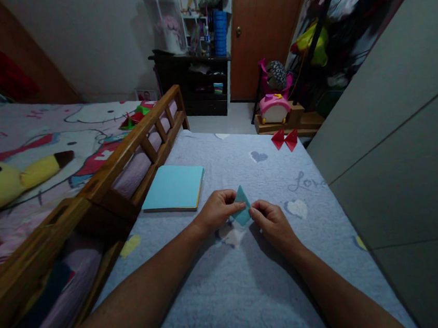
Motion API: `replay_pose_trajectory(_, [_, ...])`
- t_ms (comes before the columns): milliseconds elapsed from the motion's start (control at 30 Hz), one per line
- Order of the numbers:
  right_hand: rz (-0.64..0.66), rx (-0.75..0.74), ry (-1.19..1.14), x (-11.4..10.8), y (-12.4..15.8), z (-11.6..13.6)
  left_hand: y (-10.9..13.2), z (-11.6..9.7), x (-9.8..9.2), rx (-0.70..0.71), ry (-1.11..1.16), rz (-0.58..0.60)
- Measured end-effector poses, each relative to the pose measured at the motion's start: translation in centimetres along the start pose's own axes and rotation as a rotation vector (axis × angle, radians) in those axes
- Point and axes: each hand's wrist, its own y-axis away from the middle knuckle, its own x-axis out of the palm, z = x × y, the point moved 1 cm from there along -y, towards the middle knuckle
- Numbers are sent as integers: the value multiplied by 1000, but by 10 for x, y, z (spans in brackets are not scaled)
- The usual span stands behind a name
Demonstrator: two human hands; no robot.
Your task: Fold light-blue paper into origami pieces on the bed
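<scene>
A small folded piece of teal paper (pixel 243 217), diamond-like in outline with a pointed top, is held between my two hands above the bed. My left hand (pixel 220 208) pinches its left side, the thumb lying across the front. At its right edge, the thumb and fingertips of my right hand (pixel 268 215) are pressed together on the paper. To the left lies a stack of square paper (pixel 174 186) with a light blue sheet on top. Two red folded paper pieces (pixel 285 140) rest near the far right corner of the bed.
A wooden bed rail (pixel 135 152) runs along the left, with a yellow plush toy (pixel 5 181) on the bed beyond it. Pale cabinet panels (pixel 399 129) rise on the right. A dark cabinet (pixel 195 85) and a wooden door (pixel 264 34) are at the back.
</scene>
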Motion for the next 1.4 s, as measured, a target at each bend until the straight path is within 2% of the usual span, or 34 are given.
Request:
replay_pose_trajectory(133, [-14,-3,-19,1,1,2,0,0,1,24,6,-59])
replay_pose_trajectory(300, [-74,25,-85,0,1,0,3,2,4,-56,3,33])
replay_pose_trajectory(367, [-80,35,-107,-1,0,-3,4,4,5,-78,-43,32])
replay_pose_trajectory(633, [-65,39,-118,-4,1,-1,6,6,13,5,-43,36])
replay_pose_trajectory(900, [-76,-54,-82,-8,0,3,7,4,11,70,-166,161])
replay_pose_trajectory(1233, [-139,-77,-93,-14,-4,3,11,3,18,11,-331,245])
replay_pose_trajectory(1400, [-177,-82,-116,-17,-4,8,10,7,17,-21,-345,244])
